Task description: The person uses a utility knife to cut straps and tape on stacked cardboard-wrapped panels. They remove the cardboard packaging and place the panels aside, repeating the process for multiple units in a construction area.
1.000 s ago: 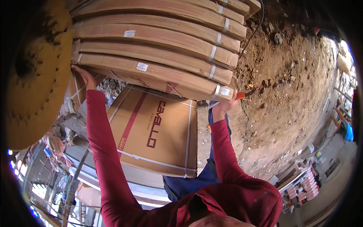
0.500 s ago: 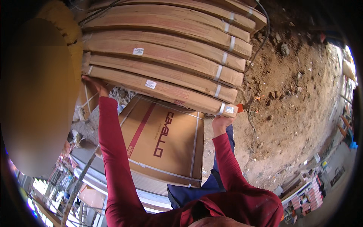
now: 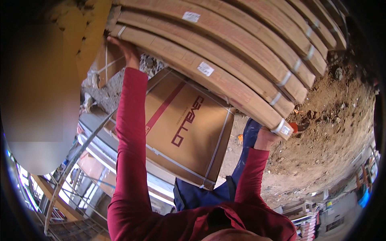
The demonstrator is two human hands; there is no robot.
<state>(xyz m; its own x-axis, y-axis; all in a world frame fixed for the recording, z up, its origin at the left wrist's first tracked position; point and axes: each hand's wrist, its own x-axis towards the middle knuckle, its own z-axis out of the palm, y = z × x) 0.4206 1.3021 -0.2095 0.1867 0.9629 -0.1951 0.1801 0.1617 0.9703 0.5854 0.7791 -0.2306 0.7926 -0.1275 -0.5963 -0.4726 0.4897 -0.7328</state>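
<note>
A long flat cardboard box (image 3: 169, 50), with a white label and pale straps, is the nearest of a row of similar boxes (image 3: 241, 36). My left hand (image 3: 128, 52) grips its left end, the thumb and fingers partly hidden by the cardboard. At the right end, my right hand (image 3: 266, 138) holds the lower corner from beneath, its fingers mostly out of sight. Below the held box, between my forearms, lies a wide strapped carton (image 3: 177, 116) with a dark red stripe.
Loose brown soil (image 3: 333, 116) and rubble spread to the right. On the left stands a large yellow-brown surface (image 3: 90, 36). A thin pole (image 3: 72, 168) slants at lower left near scaffold-like bars. Another person (image 3: 365, 188) is far off at right.
My view has turned, so the boxes slope down more steeply to the right and sit higher on the left. Both hands keep to the same ends of the nearest box.
</note>
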